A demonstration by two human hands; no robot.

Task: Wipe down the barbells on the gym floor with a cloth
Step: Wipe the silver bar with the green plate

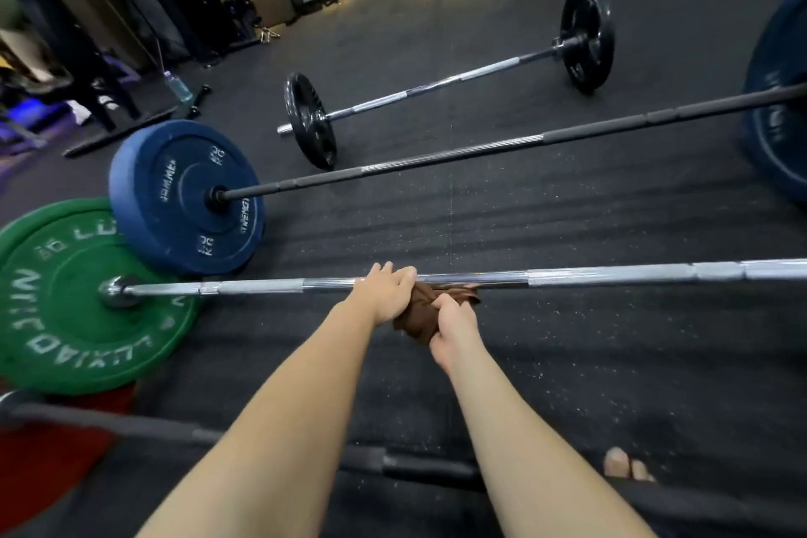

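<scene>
A chrome barbell point(611, 275) with a green plate point(65, 319) lies across the floor in front of me. My left hand point(386, 293) rests over the bar with its fingers curled on it, touching a brown cloth point(421, 319). My right hand point(454, 325) grips the bunched cloth just below the bar; part of the cloth lies against the bar. Behind it lies a dark barbell point(480, 149) with blue plates point(183, 197). Farther back is a third barbell point(441, 83) with small black plates.
A fourth dark bar point(393, 463) with a red plate point(48, 463) runs close to my feet; bare toes point(626, 465) show beside it. A water bottle point(178, 86) stands at the left by rack legs. Black rubber flooring point(567, 210) lies between the bars.
</scene>
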